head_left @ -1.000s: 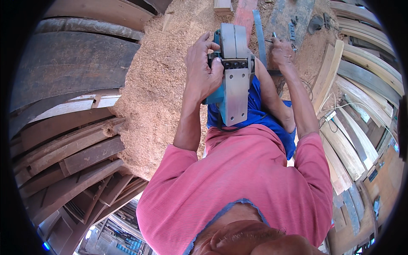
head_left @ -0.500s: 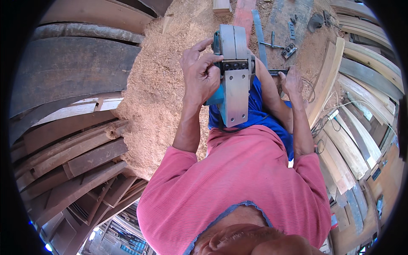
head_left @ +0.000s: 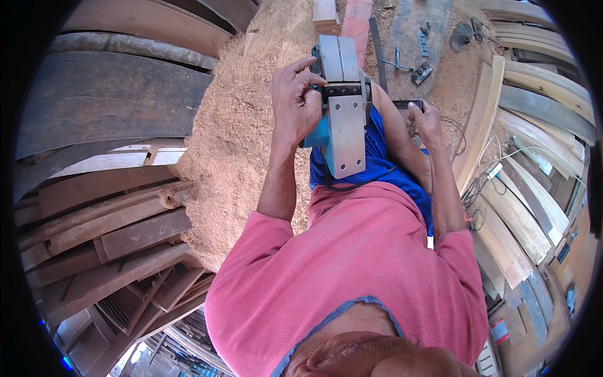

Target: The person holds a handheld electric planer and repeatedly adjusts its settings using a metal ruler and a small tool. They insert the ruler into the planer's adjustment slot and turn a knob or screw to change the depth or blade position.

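Upturned grey planer (head_left: 344, 107) in left hand (head_left: 295, 103)

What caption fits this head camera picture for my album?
Left hand steadies an upturned blue electric planer with grey metal sole on the lap; right hand grips a small dark tool.

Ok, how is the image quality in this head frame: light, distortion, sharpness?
Head view: bright, even daylight, no strong glare; heavy fisheye bending curves the stacked grey-brown wooden planks toward the dark circular rim; the upturned grey metal electric planer and the left hand on it are sharp; the right hand is sharp too; the pink shirt blocks the lower frame.
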Tool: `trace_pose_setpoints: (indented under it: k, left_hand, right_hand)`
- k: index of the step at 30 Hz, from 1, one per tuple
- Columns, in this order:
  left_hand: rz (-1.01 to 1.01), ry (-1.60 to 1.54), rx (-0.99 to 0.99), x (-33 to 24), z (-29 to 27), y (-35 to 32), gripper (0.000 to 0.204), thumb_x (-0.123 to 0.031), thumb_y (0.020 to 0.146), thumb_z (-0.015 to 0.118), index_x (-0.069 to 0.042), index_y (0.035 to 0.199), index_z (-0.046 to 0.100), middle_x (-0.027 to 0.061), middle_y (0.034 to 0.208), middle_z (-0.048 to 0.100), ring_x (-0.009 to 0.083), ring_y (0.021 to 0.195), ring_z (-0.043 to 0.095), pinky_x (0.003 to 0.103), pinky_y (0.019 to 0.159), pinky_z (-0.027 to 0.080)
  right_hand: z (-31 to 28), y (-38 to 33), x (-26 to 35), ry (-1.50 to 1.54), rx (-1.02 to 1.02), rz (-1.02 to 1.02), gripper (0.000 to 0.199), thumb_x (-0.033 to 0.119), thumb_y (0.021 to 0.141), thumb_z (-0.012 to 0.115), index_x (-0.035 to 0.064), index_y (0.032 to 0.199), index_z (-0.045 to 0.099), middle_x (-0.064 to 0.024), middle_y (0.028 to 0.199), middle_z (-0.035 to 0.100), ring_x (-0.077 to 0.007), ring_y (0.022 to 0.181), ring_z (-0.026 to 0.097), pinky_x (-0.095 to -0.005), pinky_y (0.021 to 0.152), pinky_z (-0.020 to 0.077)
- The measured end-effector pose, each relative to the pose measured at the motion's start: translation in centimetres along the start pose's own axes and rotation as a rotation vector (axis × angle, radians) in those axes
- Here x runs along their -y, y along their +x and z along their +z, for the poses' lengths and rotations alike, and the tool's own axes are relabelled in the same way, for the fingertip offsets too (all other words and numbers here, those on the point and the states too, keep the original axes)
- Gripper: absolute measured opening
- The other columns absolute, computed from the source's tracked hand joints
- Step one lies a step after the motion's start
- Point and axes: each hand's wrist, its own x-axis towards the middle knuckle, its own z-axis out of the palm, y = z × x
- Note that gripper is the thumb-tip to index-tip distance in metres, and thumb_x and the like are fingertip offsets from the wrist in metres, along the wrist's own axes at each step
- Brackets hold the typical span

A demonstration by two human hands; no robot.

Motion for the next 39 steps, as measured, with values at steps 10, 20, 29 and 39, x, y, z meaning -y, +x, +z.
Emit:
trace_pose_setpoints:
  k: [10, 20, 29, 39]
  left_hand:
    - [-0.012, -0.060, 0.005, 0.5, 0.4, 0.0, 0.031, 0.006, 0.083, 0.053, -0.004, 0.097, 0.079, 0.0226, 0.136, 0.074, 0.0353, 0.130, 0.068, 0.046, 0.114, 0.052]
    - [-0.025, -0.047, 0.012, 0.0, 0.7, 0.4, 0.030, 0.004, 0.082, 0.056, -0.006, 0.097, 0.080, 0.0201, 0.131, 0.077, 0.0344, 0.128, 0.068, 0.046, 0.113, 0.051]
    - [-0.022, -0.079, -0.023, 0.1, 0.8, 0.1, 0.028, 0.001, 0.080, 0.058, -0.006, 0.094, 0.080, 0.0203, 0.128, 0.078, 0.0350, 0.126, 0.067, 0.047, 0.113, 0.049]
    - [0.082, -0.024, 0.030, 0.1, 0.4, 0.4, 0.032, 0.009, 0.078, 0.055, -0.005, 0.091, 0.081, 0.0185, 0.139, 0.074, 0.0350, 0.130, 0.066, 0.045, 0.114, 0.052]
  right_hand:
    - [-1.4, -15.0, 13.2, -0.127, -0.403, -0.526, 0.022, 0.018, 0.106, 0.067, 0.0003, 0.115, 0.076, -0.0184, 0.100, 0.077, -0.0311, 0.091, 0.075, -0.0425, 0.086, 0.0566]
    - [2.7, -23.9, 13.6, 0.156, -0.288, -0.460, 0.019, 0.010, 0.111, 0.062, -0.0012, 0.125, 0.069, -0.0133, 0.116, 0.079, -0.0154, 0.096, 0.073, -0.0314, 0.089, 0.0580]
    - [3.8, -24.5, 12.7, -0.015, -0.225, -0.550, 0.017, 0.005, 0.108, 0.063, -0.0015, 0.123, 0.069, -0.0137, 0.106, 0.078, -0.0186, 0.084, 0.072, -0.0347, 0.079, 0.0579]
    - [4.2, -24.3, 12.9, -0.080, -0.250, -0.640, 0.015, 0.002, 0.106, 0.062, -0.0012, 0.120, 0.067, -0.0175, 0.103, 0.079, -0.0286, 0.081, 0.077, -0.0395, 0.077, 0.0599]
